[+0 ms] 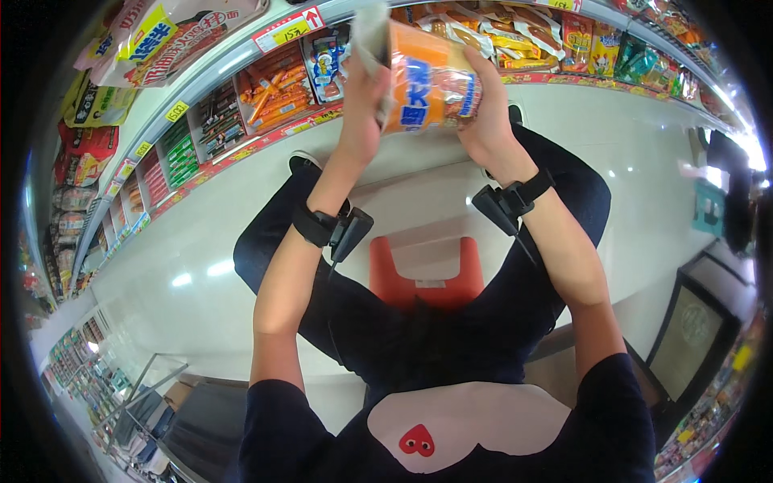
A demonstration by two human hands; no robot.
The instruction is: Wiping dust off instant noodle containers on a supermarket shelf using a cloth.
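Note:
An orange printed food package (416, 84) with a clear glossy front is held up before the lowest shelf. My left hand (365, 102) grips its left end, next to a pale, blurred flap-like piece (369, 36). On the right end, my right hand (490, 115) has its fingers around the edge. Part of the left fingers is hidden by the package. Both wrists carry black strapped devices. Between my bent legs shows a red plastic stool (426, 290).
A shelf edge (241, 57) with price tags curves across the top. Beneath it, compartments hold wrapped sausage sticks (275, 90) and bagged snacks (519, 36). Large noodle bags (175, 48) lie upper left. A black-framed box (694, 326) and a teal stool (708, 205) stand at right, a metal-framed cart (145, 392) lower left.

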